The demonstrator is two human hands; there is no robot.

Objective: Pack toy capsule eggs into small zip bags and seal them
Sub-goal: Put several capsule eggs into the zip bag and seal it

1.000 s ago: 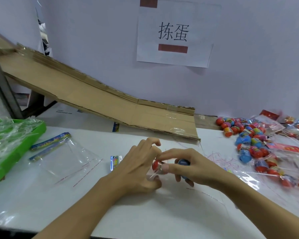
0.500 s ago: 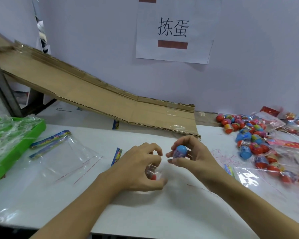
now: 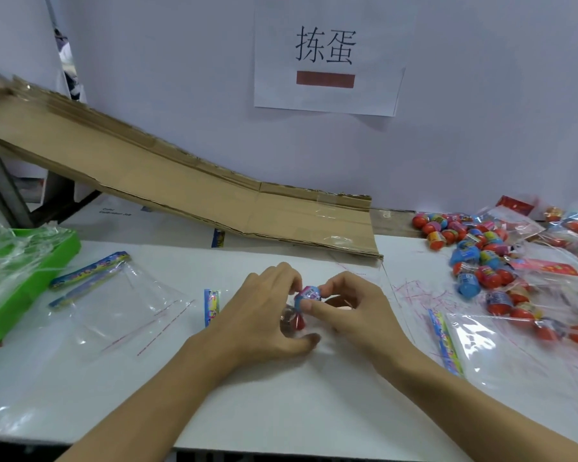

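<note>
Egg [image 3: 307, 295] sits mid-table, pinched in the right hand [image 3: 349, 308] grip; left hand [image 3: 264, 311] grips the bag [image 3: 289, 320] mouth. Looks light, hard and slick, so I'd pinch around its middle. Bag's floppy.

White paper sign [image 3: 327, 55] on the wall: two large black Chinese characters, "拣蛋", above a solid red-brown bar. White sheet [image 3: 114, 211] lying under the cardboard ramp: small dark print, too small to read. Capsule egg wrappers and bag header strips: coloured print, blurred and not legible.
</note>
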